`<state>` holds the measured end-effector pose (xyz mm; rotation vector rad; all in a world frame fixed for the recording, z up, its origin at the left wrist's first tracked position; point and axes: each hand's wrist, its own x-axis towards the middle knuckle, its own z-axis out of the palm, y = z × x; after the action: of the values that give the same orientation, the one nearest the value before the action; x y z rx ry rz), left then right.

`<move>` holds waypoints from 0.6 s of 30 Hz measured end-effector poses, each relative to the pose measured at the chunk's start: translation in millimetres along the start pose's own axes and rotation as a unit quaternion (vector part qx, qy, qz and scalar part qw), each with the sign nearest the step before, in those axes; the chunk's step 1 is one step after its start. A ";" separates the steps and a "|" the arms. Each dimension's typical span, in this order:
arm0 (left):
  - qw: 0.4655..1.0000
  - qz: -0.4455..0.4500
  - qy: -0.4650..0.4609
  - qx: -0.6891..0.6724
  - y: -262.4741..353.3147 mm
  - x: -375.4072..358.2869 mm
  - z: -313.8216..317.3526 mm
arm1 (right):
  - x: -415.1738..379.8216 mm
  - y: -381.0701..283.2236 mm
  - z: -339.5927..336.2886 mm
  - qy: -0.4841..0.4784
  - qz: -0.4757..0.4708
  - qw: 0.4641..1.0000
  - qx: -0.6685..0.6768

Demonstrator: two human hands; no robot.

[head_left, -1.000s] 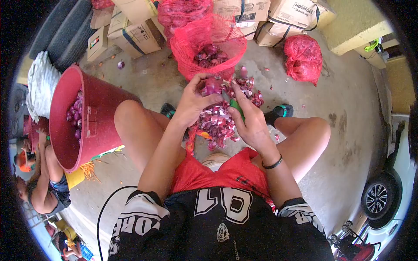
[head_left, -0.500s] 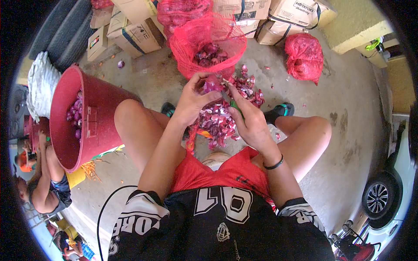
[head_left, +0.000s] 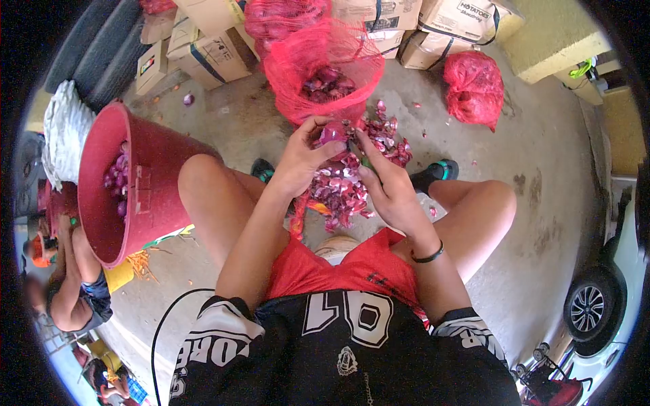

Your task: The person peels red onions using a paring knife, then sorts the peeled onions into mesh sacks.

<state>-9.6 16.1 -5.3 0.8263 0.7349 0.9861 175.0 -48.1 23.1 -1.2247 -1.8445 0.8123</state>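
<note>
My left hand (head_left: 303, 157) is wrapped round a red onion (head_left: 332, 132), its thumb pressed along the near side. My right hand (head_left: 391, 184) grips a small knife with a green handle (head_left: 365, 162), mostly covered by the fingers. Its index finger reaches to the right side of the onion, and the blade lies close against the skin there. Below both hands is a pile of loose onion skins (head_left: 338, 191), which spreads up to the right. Just beyond the hands stands an open red mesh sack (head_left: 284, 78) with onions (head_left: 328, 85) inside.
On the left, a large red tub (head_left: 166, 166) holds peeled onions (head_left: 118, 176). Cardboard boxes (head_left: 210, 57) line the back, with a full red mesh bag (head_left: 474, 88) at the right. Another person (head_left: 74, 277) sits at far left. A car wheel (head_left: 588, 308) shows at far right.
The onion has turned slightly in my left hand, showing a smoother purple side. My right hand has shifted a little at its edge. The surroundings are the same.
</note>
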 end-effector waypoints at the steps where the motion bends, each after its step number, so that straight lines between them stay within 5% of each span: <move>1: 1.000 0.001 0.006 0.005 0.3 -0.1 -0.3 | -0.4 -1.9 -2.9 -0.014 0.015 1.000 0.013; 10: 0.992 0.048 0.007 0.117 -5.2 2.6 -2.4 | 1.8 -12.1 -7.3 -0.044 0.034 0.998 -0.008; 18: 0.991 0.045 0.009 0.124 0.1 0.4 1.4 | 3.5 -11.6 -2.0 0.052 0.001 0.998 -0.026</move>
<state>-8.3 16.1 -4.6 1.0748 0.8535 0.9956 170.6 -48.5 34.5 -1.2772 -1.7904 0.6923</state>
